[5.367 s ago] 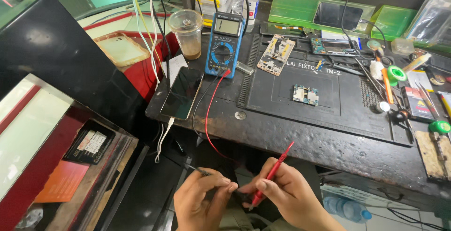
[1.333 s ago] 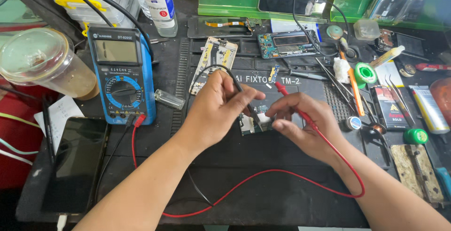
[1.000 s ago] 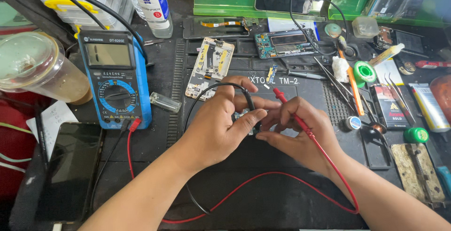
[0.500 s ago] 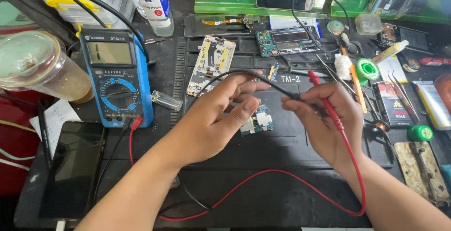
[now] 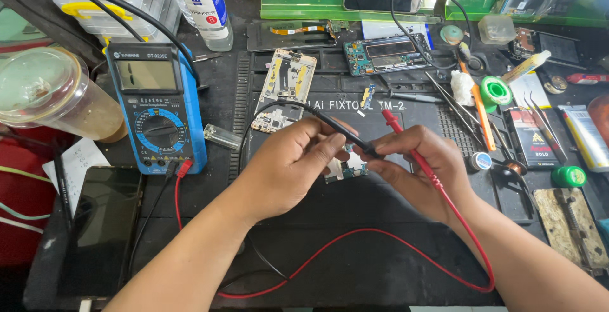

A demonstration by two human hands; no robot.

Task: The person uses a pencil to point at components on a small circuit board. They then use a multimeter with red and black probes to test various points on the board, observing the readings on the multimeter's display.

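Pinching a black probe (image 5: 342,133), left hand (image 5: 288,166) meets right hand (image 5: 419,172) gripping a red probe (image 5: 412,150) over a small green board (image 5: 346,169).

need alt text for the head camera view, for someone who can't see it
Two bare hands over a black repair mat: the left hand holds a black probe and the right hand a red probe, both above a small circuit board. A blue multimeter lies to the left, with phone parts and tools around.

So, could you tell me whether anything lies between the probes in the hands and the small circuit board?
Nothing visible does. The left hand holds the black probe, the right hand the red probe, directly over the small circuit board; only the fingers partly hide it.
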